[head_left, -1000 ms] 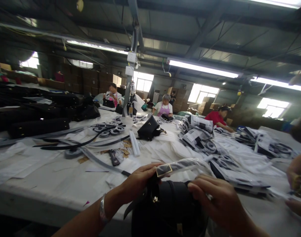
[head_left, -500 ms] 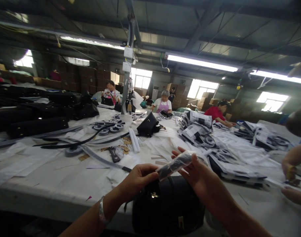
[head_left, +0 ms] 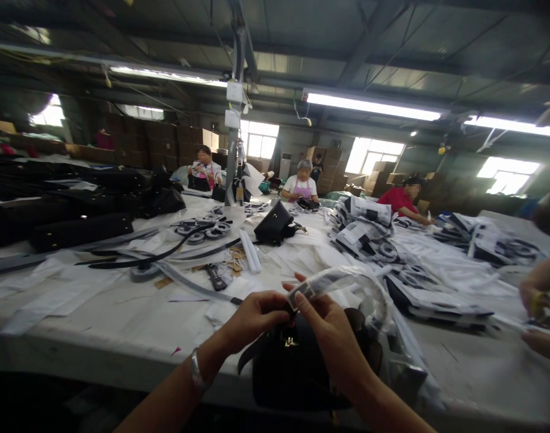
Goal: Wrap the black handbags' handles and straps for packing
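A black handbag (head_left: 275, 376) with a small gold-coloured clasp sits at the table's front edge, below my hands. Its handle (head_left: 342, 276) is wrapped in clear plastic and arches up to the right. My left hand (head_left: 252, 319) is closed, thumb and fingers pinching the left end of that handle. From the right, my right hand (head_left: 331, 337) presses its thumb on the handle's wrapped end, fingers behind it. Part of the bag is hidden behind my right hand and wrist. The exact spot between my left fingertips is hidden.
Another black bag (head_left: 275, 222) stands further back on the white-covered table (head_left: 135, 328). Black bags (head_left: 85, 228) are piled at the left. Plastic-wrapped straps (head_left: 360, 231) are heaped at the right. A co-worker's arm (head_left: 543, 288) reaches in at the right edge. Several people sit across the table.
My right hand has moved left and down along the handle, from its middle to its left end. The wrapped handle now arches to the right. My left hand stays at the left end.
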Available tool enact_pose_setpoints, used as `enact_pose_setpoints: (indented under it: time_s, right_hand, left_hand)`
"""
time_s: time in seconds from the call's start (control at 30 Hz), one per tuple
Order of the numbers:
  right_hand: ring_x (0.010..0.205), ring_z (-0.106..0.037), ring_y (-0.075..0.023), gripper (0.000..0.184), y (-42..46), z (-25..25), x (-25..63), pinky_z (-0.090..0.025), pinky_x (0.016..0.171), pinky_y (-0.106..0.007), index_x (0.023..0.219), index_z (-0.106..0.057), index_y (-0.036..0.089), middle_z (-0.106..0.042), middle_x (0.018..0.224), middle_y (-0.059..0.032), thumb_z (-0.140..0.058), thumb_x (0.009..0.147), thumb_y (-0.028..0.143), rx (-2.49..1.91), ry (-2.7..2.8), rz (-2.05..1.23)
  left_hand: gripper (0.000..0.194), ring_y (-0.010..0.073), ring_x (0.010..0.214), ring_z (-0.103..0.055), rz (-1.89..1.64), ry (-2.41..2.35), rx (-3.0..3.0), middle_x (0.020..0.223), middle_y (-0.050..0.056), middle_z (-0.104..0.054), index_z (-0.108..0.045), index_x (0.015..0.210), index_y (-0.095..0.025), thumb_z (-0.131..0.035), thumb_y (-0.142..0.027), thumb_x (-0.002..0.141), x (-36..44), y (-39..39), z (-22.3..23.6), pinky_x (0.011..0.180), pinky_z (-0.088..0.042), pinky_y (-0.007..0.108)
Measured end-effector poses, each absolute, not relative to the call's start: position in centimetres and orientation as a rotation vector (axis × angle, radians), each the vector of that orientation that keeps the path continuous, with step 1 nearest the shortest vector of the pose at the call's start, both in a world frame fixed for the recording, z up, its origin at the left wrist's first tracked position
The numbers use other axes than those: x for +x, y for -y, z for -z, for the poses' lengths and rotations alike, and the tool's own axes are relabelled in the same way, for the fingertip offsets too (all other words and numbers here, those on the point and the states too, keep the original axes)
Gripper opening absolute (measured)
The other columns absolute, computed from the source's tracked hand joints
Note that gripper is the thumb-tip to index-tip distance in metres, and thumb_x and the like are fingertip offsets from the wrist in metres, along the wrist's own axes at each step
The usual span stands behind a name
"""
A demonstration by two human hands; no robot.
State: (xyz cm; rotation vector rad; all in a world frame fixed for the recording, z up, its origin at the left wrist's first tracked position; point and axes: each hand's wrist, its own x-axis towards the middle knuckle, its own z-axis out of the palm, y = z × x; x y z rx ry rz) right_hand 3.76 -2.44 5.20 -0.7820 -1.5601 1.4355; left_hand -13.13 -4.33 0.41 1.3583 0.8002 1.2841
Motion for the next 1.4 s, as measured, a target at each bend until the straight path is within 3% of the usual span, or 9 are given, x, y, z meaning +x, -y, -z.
enact_pose_setpoints:
  time_s: [0.1,0.2,0.3,0.57,0.67,0.77,0.97,1.3,1.4]
  right_hand:
    - [0.117,-0.061,-0.0284,0.040,1.9,-4.7,3.4,-0.047,0.104,-0.047,0.120,-0.067,0.023,-0.063,0.132,-0.0083,-0.063,0.088,0.047,-0.781,1.622,-1.297]
    - [0.123,-0.057,-0.0294,0.036,1.3,-3.9,3.2,-0.044,0.107,-0.048,0.113,-0.071,0.022,-0.056,0.141,-0.0083,-0.061,0.089,0.047,-0.816,1.633,-1.202]
    - [0.125,-0.055,-0.0291,0.041,1.4,-2.5,2.9,-0.041,0.110,-0.048,0.123,-0.065,0.022,-0.058,0.138,-0.0092,-0.063,0.088,0.044,-0.788,1.626,-1.139]
    - [0.133,-0.047,-0.0307,0.049,2.3,1.2,3.1,-0.035,0.113,-0.053,0.136,-0.053,0.023,-0.059,0.136,-0.0098,-0.057,0.091,0.041,-0.896,1.774,-0.851]
    - [0.118,-0.060,-0.0310,0.045,2.8,1.5,3.2,-0.047,0.104,-0.049,0.128,-0.058,0.022,-0.066,0.124,-0.0093,-0.062,0.087,0.039,-0.892,1.824,-0.902]
    - [0.089,-0.069,-0.0291,0.028,3.1,1.1,3.4,-0.056,0.084,-0.042,0.108,-0.069,0.020,-0.075,0.096,-0.0077,-0.065,0.085,0.035,-0.934,1.930,-0.899]
    - [0.095,-0.067,-0.0270,0.011,2.6,0.7,4.0,-0.052,0.086,-0.039,0.080,-0.075,0.024,-0.075,0.092,-0.0049,-0.065,0.084,0.021,-0.886,2.012,-0.629]
    - [0.100,-0.067,-0.0262,0.007,3.0,0.1,5.2,-0.051,0.093,-0.040,0.081,-0.077,0.024,-0.076,0.097,-0.0041,-0.070,0.082,0.023,-0.850,1.946,-0.815]
    - [0.100,-0.068,-0.0275,0.017,2.8,-0.1,7.0,-0.052,0.094,-0.043,0.097,-0.076,0.023,-0.075,0.103,-0.0062,-0.070,0.083,0.031,-0.895,1.901,-0.951]
  left_hand:
    - [0.021,0.0225,0.086,-0.067,-1.312,-0.801,1.319,0.090,0.008,-0.073,-0.073,0.093,-0.012,-0.078,-0.026,0.077,-12.1,3.5,-0.7,0.082,-0.049,0.033]
    - [0.035,0.0198,0.078,-0.068,-1.338,-0.804,1.243,0.084,0.006,-0.074,-0.066,0.103,-0.015,-0.081,-0.025,0.073,-11.5,3.3,-0.6,0.075,-0.049,0.030]
    - [0.042,0.0183,0.077,-0.068,-1.396,-0.794,1.200,0.081,0.004,-0.074,-0.059,0.109,-0.017,-0.081,-0.028,0.075,-11.3,3.6,-0.1,0.074,-0.047,0.027]
    - [0.029,0.0262,0.113,-0.060,-1.537,-0.982,1.329,0.115,0.010,-0.069,-0.066,0.105,-0.018,-0.068,-0.040,0.085,-11.9,4.0,-1.0,0.097,-0.045,0.036]
    - [0.041,0.0268,0.116,-0.058,-1.535,-1.075,1.484,0.123,0.009,-0.066,-0.064,0.123,-0.021,-0.053,-0.047,0.093,-11.8,3.3,-3.5,0.099,-0.044,0.037]
    - [0.045,0.0262,0.104,-0.063,-1.230,-0.952,1.723,0.113,0.009,-0.071,-0.064,0.126,-0.021,-0.054,-0.049,0.092,-11.6,2.4,-5.9,0.093,-0.046,0.036]
    - [0.047,0.0201,0.078,-0.064,-1.041,-0.686,1.566,0.087,0.007,-0.070,-0.070,0.112,-0.013,-0.073,-0.046,0.079,-12.0,1.9,-5.4,0.071,-0.047,0.027]
    - [0.022,0.0225,0.088,-0.063,-1.186,-1.015,1.575,0.088,0.005,-0.072,-0.075,0.090,-0.014,-0.076,-0.031,0.077,-12.6,3.0,-0.1,0.083,-0.047,0.030]
    - [0.024,0.0223,0.088,-0.063,-1.140,-1.020,1.539,0.091,0.006,-0.072,-0.073,0.094,-0.014,-0.074,-0.033,0.079,-13.0,3.3,0.0,0.083,-0.048,0.032]
